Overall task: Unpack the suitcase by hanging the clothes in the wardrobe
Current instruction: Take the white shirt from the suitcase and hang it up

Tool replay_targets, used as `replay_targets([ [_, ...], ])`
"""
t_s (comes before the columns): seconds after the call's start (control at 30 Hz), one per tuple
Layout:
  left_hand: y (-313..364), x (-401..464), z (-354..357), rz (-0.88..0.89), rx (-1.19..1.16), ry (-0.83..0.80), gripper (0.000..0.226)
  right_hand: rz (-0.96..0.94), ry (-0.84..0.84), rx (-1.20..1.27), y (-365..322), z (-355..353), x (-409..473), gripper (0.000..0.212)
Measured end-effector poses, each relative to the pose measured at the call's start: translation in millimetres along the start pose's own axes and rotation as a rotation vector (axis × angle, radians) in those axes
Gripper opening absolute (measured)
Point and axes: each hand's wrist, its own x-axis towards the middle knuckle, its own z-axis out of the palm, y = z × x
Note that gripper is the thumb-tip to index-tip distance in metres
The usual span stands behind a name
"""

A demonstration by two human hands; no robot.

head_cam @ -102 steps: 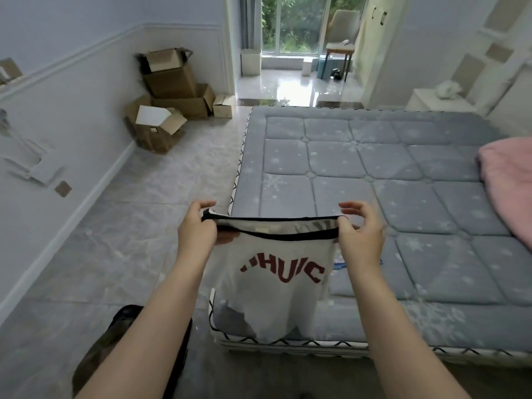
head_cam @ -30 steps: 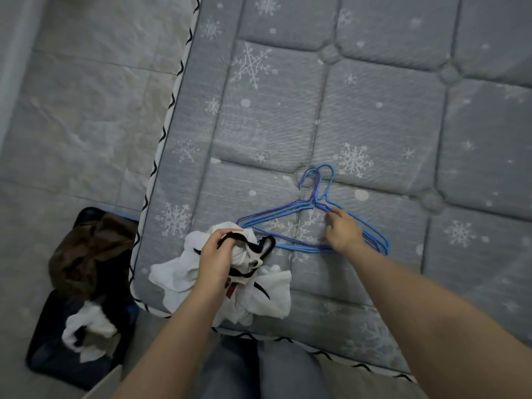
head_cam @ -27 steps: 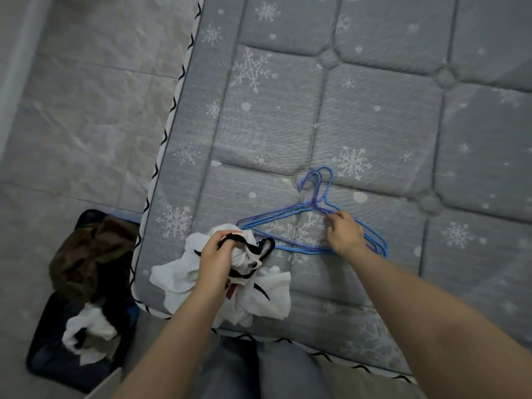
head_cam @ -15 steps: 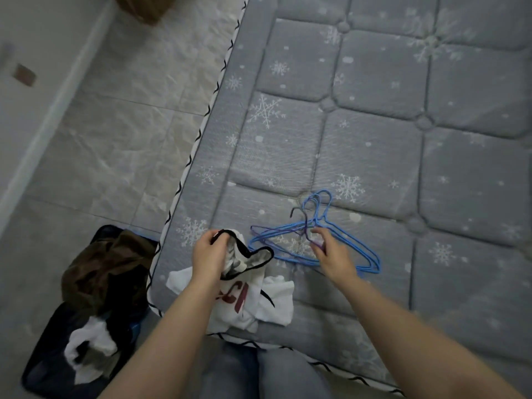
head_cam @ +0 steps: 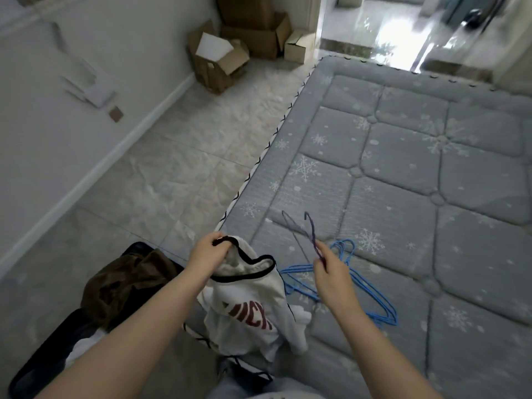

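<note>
A white T-shirt (head_cam: 253, 309) with a black collar and dark red letters hangs over the mattress corner. My left hand (head_cam: 208, 254) grips its collar and holds it up. My right hand (head_cam: 329, 272) pinches a thin purple wire hanger (head_cam: 312, 234) by its neck, hook pointing up, lifted off the bed. Several blue wire hangers (head_cam: 362, 289) lie on the grey snowflake mattress (head_cam: 403, 182) just under that hand. An open dark suitcase (head_cam: 43, 367) sits on the floor at lower left, with a brown garment (head_cam: 123, 283) and something white in it.
Cardboard boxes (head_cam: 221, 61) are stacked against the wall at the far end of the tiled floor. A doorway with a shiny floor (head_cam: 388, 38) opens beyond the bed. The wall runs along the left.
My right hand has lifted a purple hanger out of the pile of blue ones. My left hand has raised the T-shirt by its collar. The view has tilted up toward the room.
</note>
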Motion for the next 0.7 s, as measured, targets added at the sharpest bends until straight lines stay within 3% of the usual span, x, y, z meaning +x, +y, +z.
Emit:
replay_targets([
  [0.23, 4, 13, -32, -0.255, -0.397, -0.024, 0.016, -0.163, 0.039, 0.07, -68, -16, -6, 0.022],
  [0.3, 10, 17, -38, -0.292, -0.474, -0.046, 0.028, -0.272, 0.088, 0.028, -81, -27, -12, 0.022],
  [0.4, 29, 10, -48, -0.149, -0.44, -0.034, 0.014, -0.39, 0.123, 0.049, -94, -40, -22, 0.021],
  [0.57, 39, 18, -66, 0.096, -0.236, -0.002, 0.022, -0.465, 0.201, -0.019, -97, -54, -34, 0.02],
  [0.7, 43, 19, -80, 0.187, -0.044, 0.027, 0.031, -0.48, 0.185, -0.037, -95, -57, -42, 0.023],
])
